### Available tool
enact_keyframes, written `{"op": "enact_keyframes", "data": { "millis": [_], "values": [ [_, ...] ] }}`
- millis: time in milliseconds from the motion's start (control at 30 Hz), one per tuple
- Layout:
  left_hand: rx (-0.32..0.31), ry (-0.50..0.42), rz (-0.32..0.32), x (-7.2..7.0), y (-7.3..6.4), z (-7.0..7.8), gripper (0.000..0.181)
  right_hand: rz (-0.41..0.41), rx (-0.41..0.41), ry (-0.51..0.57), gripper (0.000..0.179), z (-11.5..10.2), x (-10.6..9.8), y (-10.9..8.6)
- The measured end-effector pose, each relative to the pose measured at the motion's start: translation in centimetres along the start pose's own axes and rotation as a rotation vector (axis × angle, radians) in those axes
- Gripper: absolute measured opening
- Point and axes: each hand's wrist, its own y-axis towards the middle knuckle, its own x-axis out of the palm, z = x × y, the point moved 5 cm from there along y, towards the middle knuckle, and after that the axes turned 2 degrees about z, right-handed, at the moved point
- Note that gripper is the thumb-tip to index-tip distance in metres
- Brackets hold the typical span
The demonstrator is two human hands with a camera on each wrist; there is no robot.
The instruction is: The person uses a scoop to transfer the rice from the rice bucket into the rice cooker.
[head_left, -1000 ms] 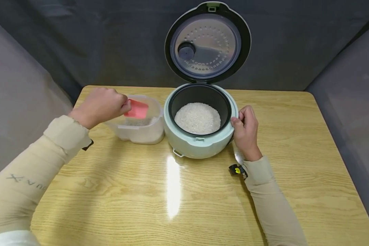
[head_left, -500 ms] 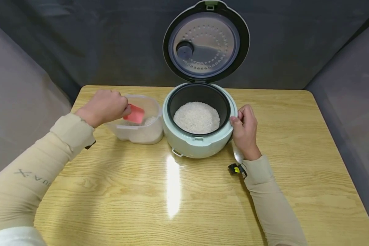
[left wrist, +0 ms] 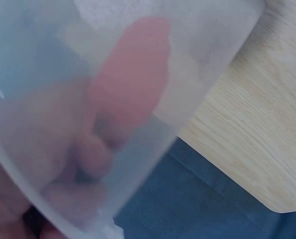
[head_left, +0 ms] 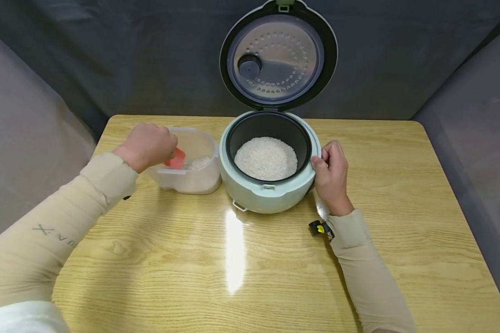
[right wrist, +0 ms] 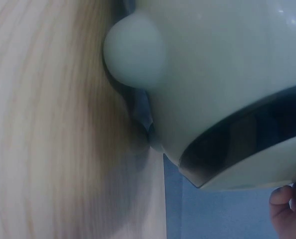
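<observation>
In the head view, my left hand (head_left: 150, 147) pinches a red scoop (head_left: 176, 159) inside a clear plastic rice container (head_left: 191, 182). The scoop's lower end is down near the white rice in it. Through the cloudy wall, the left wrist view shows the scoop (left wrist: 133, 74) and the curled fingers. Right beside the container stands a mint-green rice cooker (head_left: 271, 199) with its lid (head_left: 279, 60) up. White rice (head_left: 266, 158) lies in its dark inner pot (head_left: 271, 122). My right hand (head_left: 334, 178) grips the cooker's right side, thumb at the rim.
Both vessels stand toward the back of a wooden table (head_left: 275, 268). A shiny silvery piece (head_left: 321, 210) shows beside my right wrist, below the cooker. Dark cloth (head_left: 162, 55) hangs behind the table, and grey panels (head_left: 475, 106) flank it.
My left hand has moved right and slightly down, bringing the scoop lower and leftward in the container, its face turned more steeply. The right hand keeps its grip on the cooker.
</observation>
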Motion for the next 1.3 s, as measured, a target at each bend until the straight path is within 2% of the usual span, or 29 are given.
{"op": "enact_keyframes", "data": {
  "millis": [267,400,567,700,967,1200,1300],
  "values": [
    [-0.014,0.148,-0.022,0.3,0.5,1.1,0.029,-0.006,0.003,-0.004,0.027,0.2,0.1,0.1],
    [-0.024,0.201,-0.077,0.8,0.6,1.4,0.028,-0.004,0.004,-0.006,0.028,0.3,0.1,0.1],
    [-0.036,0.201,-0.169,1.2,0.8,1.7,0.024,-0.003,0.004,-0.008,0.027,0.1,0.1,0.0],
    [-0.057,0.179,-0.219,1.7,1.3,1.8,0.019,-0.004,0.01,-0.008,0.026,0.0,0.2,0.0],
    [-0.072,0.196,-0.23,2.2,1.8,1.8,0.019,-0.004,0.009,-0.011,0.025,-0.1,0.1,0.1],
    [-0.042,0.198,-0.259,2.3,1.9,2.1,0.022,-0.001,0.014,-0.013,0.026,0.1,0.0,-0.1],
    [-0.028,0.186,-0.247,2.3,1.9,2.2,0.024,-0.002,0.015,-0.01,0.026,0.1,-0.1,0.0]
  ]
}}
